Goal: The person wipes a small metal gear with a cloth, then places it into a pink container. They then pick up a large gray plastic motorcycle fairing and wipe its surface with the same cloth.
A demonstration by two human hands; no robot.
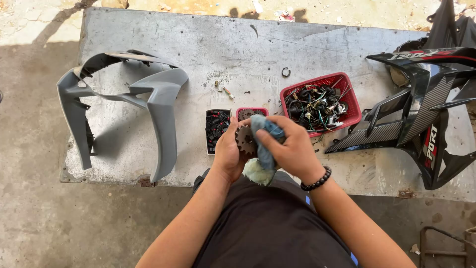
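Head view looks down on two bare hands working over the near edge of a scratched metal worktop. Left hand grips a dark toothed sprocket, its fingers closed around the left rim so the teeth show between both hands. Right hand, with a black bead bracelet on the wrist, has its fingers closed on a blue cloth and presses it against the right side of the sprocket; the loose end of the cloth hangs down below the fingers.

Just beyond the left fingers stands a small white tray filled with black and red parts, and beside it, just beyond the sprocket, a small pink box. Beyond the right fingers and a little to the right is a red plastic basket full of wires and connectors. Farther beyond, a small dark ring lies alone on the metal. Well to the left of the hands rests a grey motorcycle fairing, and well to the right lies a black fairing panel with red and white markings.
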